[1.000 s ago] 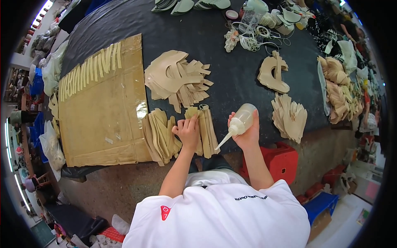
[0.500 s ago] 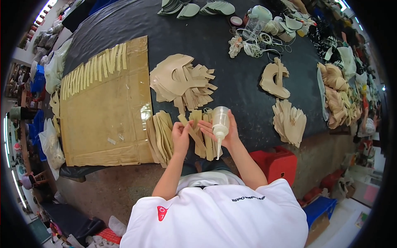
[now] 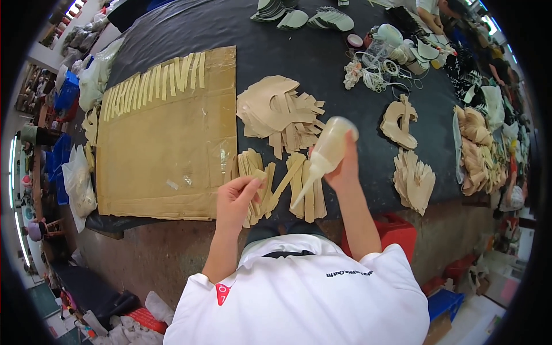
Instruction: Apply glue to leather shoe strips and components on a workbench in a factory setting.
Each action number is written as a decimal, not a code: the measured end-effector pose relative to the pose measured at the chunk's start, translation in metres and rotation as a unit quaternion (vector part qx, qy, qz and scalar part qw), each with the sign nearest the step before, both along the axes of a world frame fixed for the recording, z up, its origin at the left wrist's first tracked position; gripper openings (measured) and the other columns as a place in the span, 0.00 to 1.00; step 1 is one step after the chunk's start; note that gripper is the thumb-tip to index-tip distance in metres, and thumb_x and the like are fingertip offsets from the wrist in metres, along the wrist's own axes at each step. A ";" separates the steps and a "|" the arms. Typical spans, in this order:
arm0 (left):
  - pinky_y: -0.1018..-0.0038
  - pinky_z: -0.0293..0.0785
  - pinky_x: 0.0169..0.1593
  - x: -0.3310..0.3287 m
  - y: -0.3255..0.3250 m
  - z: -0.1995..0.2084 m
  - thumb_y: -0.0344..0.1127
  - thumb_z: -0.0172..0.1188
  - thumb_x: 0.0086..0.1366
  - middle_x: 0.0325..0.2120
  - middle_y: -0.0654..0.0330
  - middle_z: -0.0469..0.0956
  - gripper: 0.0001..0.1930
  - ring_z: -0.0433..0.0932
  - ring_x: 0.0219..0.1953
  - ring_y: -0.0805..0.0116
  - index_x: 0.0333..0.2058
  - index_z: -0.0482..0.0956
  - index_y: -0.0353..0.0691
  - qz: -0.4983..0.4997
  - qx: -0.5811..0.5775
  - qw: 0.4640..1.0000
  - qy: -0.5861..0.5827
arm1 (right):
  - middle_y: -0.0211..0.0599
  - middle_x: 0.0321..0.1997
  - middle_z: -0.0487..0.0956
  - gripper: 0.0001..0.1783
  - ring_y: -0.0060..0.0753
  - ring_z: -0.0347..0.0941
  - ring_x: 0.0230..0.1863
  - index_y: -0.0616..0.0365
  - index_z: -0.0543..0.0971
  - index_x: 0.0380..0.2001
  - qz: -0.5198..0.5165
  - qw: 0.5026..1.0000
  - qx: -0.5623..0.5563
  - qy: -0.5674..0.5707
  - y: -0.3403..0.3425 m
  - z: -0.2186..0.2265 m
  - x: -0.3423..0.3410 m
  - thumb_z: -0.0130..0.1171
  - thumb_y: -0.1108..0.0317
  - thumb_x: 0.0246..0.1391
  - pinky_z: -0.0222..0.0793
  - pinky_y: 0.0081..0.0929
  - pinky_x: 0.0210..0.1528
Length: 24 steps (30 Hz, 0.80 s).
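My left hand [image 3: 237, 196] is closed in a pinch on a beige strip [image 3: 262, 176], of which only a short piece shows past the fingertips. In my right hand [image 3: 347, 167] is a translucent squeeze bottle [image 3: 333, 144], tilted with its long thin nozzle pointing down and to the left. Below and between the hands lie bundles of beige strips [image 3: 311, 192], one strip resting slantwise across the gap. Left of them, a sheet of brown cardboard [image 3: 167, 149] carries a row of pale strips [image 3: 155, 86] along its far edge.
Beyond my hands sits a heap of curved beige pieces [image 3: 267, 106]. More cut pieces [image 3: 398, 123] and a fanned stack [image 3: 414, 181] lie to the right. Tangled white cord [image 3: 374, 75] is farther back. A red container [image 3: 388, 233] stands beside me under the table edge. Another person's hand [image 3: 437, 26] shows at far right.
My right hand has lifted the bottle away from the strips and tilted it. My left hand has drawn back toward me, apart from the right. The view has shifted slightly.
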<state>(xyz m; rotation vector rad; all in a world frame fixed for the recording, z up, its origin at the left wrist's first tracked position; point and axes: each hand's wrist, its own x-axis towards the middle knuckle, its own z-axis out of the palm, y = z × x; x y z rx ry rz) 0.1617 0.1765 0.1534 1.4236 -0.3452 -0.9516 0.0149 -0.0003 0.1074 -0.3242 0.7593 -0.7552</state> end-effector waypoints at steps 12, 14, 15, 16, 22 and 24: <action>0.88 0.55 0.18 0.021 0.013 0.031 0.29 0.58 0.56 0.17 0.65 0.76 0.04 0.64 0.15 0.87 0.28 0.78 0.35 -0.113 0.006 0.992 0.060 | 0.42 0.46 0.68 0.39 0.52 0.68 0.47 0.56 0.61 0.53 -0.087 0.973 -0.209 -0.044 0.003 0.075 0.036 0.56 0.40 0.48 0.67 0.50 0.51; 0.87 0.55 0.18 0.024 0.015 0.031 0.29 0.58 0.56 0.17 0.65 0.76 0.04 0.64 0.15 0.87 0.28 0.78 0.35 -0.126 0.003 0.990 0.061 | 0.41 0.46 0.68 0.39 0.50 0.68 0.48 0.57 0.61 0.54 -0.088 0.973 -0.212 -0.029 0.006 0.075 0.041 0.56 0.41 0.48 0.67 0.50 0.51; 0.87 0.55 0.18 0.026 0.016 0.031 0.29 0.58 0.56 0.17 0.65 0.76 0.04 0.64 0.15 0.87 0.28 0.78 0.35 -0.125 0.002 0.990 0.062 | 0.41 0.46 0.68 0.39 0.50 0.68 0.48 0.57 0.61 0.54 -0.087 0.973 -0.212 -0.028 0.006 0.074 0.042 0.56 0.41 0.48 0.67 0.50 0.51; 0.87 0.55 0.18 0.027 0.016 0.033 0.28 0.59 0.56 0.17 0.65 0.76 0.04 0.64 0.15 0.87 0.28 0.78 0.34 -0.124 -0.001 0.990 0.067 | 0.41 0.46 0.68 0.39 0.50 0.68 0.48 0.57 0.61 0.54 -0.081 0.974 -0.212 -0.027 0.007 0.074 0.045 0.56 0.40 0.48 0.68 0.49 0.51; 0.88 0.54 0.18 0.040 0.022 0.032 0.28 0.59 0.56 0.18 0.64 0.77 0.04 0.64 0.16 0.87 0.30 0.78 0.34 -0.114 -0.003 0.991 0.076 | 0.42 0.46 0.69 0.40 0.50 0.69 0.47 0.58 0.61 0.53 -0.065 0.973 -0.220 -0.026 0.014 0.073 0.053 0.56 0.40 0.47 0.69 0.48 0.51; 0.88 0.53 0.18 0.045 0.021 0.029 0.28 0.59 0.56 0.18 0.64 0.77 0.04 0.64 0.16 0.88 0.30 0.78 0.34 -0.115 -0.004 0.990 0.085 | 0.42 0.46 0.69 0.40 0.50 0.69 0.47 0.59 0.60 0.53 -0.053 0.972 -0.228 -0.021 0.014 0.073 0.056 0.56 0.40 0.47 0.69 0.48 0.51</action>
